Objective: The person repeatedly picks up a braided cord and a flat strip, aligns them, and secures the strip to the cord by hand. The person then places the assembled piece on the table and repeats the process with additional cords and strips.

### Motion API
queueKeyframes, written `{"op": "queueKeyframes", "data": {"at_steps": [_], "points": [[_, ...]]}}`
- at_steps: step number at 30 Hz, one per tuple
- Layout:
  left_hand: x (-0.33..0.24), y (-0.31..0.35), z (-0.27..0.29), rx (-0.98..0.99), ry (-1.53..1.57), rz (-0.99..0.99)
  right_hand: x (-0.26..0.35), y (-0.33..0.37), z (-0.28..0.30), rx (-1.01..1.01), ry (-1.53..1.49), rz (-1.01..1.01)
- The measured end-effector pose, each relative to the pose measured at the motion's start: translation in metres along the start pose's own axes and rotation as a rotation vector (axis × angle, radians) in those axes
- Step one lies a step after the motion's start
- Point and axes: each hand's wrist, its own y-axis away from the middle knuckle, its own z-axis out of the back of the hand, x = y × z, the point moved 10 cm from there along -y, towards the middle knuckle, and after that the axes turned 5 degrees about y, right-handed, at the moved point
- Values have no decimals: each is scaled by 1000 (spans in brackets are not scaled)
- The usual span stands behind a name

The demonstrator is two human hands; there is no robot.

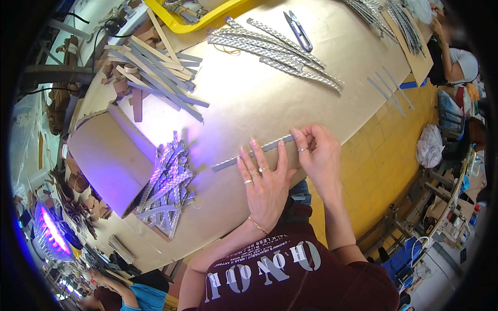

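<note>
A narrow grey strip with a silver braided edge (224,165) lies slantwise on the tan-covered table in front of me. My left hand (265,184) rests on it, fingers spread and pressing it down along its length. At the strip's right end my right hand (320,150) is closed, thumb and fingertips pinching it. Left of my hands is a heap of short silver braided strips (168,189). Farther off, long silver braided cords (275,49) lie side by side with thread snips (298,32) near them.
Grey and tan flat strips (161,78) are piled at far left, near a curled brown sheet (106,150). A yellow tray (207,25) stands at the far edge. Thin grey strips (389,88) overhang the right table edge. Other people work at both sides; a purple lamp (52,230) glows at left.
</note>
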Motion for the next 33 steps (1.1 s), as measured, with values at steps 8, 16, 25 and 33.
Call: {"op": "queueKeyframes", "data": {"at_steps": [8,16,25,33], "points": [[-1,1,1,-17,10,-3,-8,6,0,-108,-49,-69],[4,5,9,-103,79,-23,-14,5,2,-228,-34,10],[58,0,36,-318,288,-50,-16,-23,39,-161,-141,0],[87,60,81,-439,370,-48,55,-73,25,-183,130,379]]}}
